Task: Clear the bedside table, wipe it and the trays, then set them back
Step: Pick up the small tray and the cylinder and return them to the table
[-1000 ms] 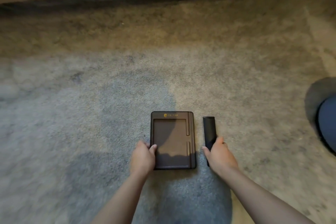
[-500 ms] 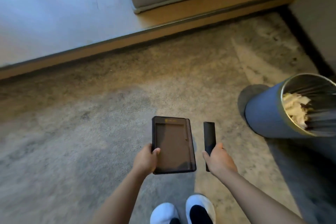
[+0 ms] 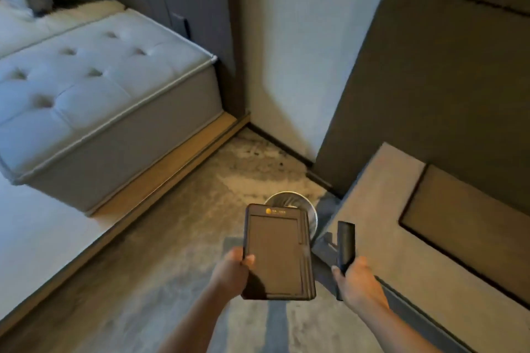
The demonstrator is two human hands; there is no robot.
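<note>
1. Dark brown tray (image 3: pixel 277 252) is held above the carpet (image 3: pixel 160 281); our left hand (image 3: pixel 233 272) grips its 7 o'clock corner.
2. Our right hand (image 3: pixel 358 281), fingers clenched, holds a black remote (image 3: pixel 345 243) at the tray's 3 o'clock.
3. Grey table (image 3: pixel 381 209) lies at 3 o'clock of the remote.

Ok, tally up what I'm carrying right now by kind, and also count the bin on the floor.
Trays: 1, the dark tray in the left hand
Remotes: 1, the black remote in the right hand
Bins: 1, the metal bin
Total: 3
</note>
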